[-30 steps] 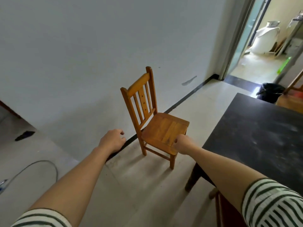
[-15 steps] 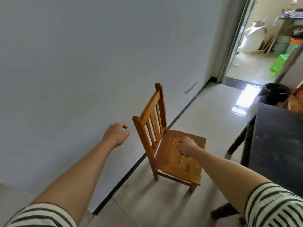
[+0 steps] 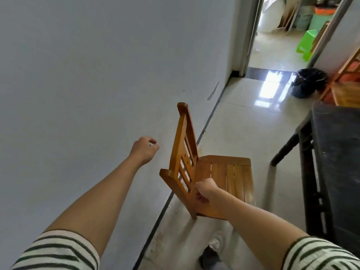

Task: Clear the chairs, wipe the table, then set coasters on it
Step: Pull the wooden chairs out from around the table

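While we're at the first bit of the job, clearing the chairs, our left hand (image 3: pixel 144 150) hangs free out by the grey wall (image 3: pixel 87 84), fingers loosely curled in toward the thumb with nothing in them; it's well apart from the chair and not helping at all. Next over is the small wooden chair (image 3: pixel 214 172), sitting close along the wall with its slatted back toward that side and the seat facing the table; looks tipped a bit from here, though that could just be the wide lens. Our right hand (image 3: pixel 205 193) is down at the near corner where the back post meets the seat, fingers wrapped on the wood there; whether it's bearing the weight or just steadying, we can't tell. Further right the dark table (image 3: pixel 341 152) pokes in, top looking dusty and unwiped, no coasters on what we can see of it; a second wooden chair (image 3: pixel 348 82) waits past its far end by the black bin (image 3: pixel 308 82). So our guess for the next move: set this one flat by the wall, let go, then head for the other chair; wiping comes after.
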Demonstrator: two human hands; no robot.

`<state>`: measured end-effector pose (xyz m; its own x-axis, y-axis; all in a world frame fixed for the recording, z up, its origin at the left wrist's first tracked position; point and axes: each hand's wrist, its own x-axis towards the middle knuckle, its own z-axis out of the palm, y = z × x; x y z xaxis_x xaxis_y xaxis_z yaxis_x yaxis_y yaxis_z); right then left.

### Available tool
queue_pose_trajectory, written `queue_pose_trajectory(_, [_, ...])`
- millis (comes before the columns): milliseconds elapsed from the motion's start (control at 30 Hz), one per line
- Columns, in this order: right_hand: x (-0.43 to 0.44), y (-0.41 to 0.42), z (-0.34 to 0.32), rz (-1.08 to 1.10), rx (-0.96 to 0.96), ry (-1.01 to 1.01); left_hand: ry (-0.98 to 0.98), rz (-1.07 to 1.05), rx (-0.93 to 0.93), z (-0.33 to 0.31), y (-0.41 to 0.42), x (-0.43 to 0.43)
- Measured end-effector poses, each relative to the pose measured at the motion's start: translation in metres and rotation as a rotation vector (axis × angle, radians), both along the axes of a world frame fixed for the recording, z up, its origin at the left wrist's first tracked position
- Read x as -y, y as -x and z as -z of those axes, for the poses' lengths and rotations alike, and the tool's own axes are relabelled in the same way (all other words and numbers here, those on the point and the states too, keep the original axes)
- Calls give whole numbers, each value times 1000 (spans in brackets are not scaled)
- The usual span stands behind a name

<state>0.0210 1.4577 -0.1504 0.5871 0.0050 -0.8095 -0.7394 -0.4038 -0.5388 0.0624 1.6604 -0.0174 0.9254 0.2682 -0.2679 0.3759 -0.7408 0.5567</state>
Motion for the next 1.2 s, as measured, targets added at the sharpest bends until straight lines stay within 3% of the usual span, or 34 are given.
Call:
queue_pose_trajectory(167, [-24,-37,26,82,-156,-64,33,15,-53,12,-70,-9])
queue_pose_trajectory(300, [-33,-46,37,132,-248,-107,185,-26,-85,24,-109,1])
queue_pose_trajectory(467, [-45,-39,49,244,-373,-153,258,66,-199,47,-142,21])
queue_pose_trajectory(700, [-76,-25,53,654,-513,-423,368,195,-328,68,-164,29])
queue_pose_trajectory(933, [-103,-24,51,1287,-557,-628,367,222,-325,82,-175,30])
queue_pose_trajectory(1200, [-53,5,53,1383,-529,-581,416,214,-461,79,-158,72])
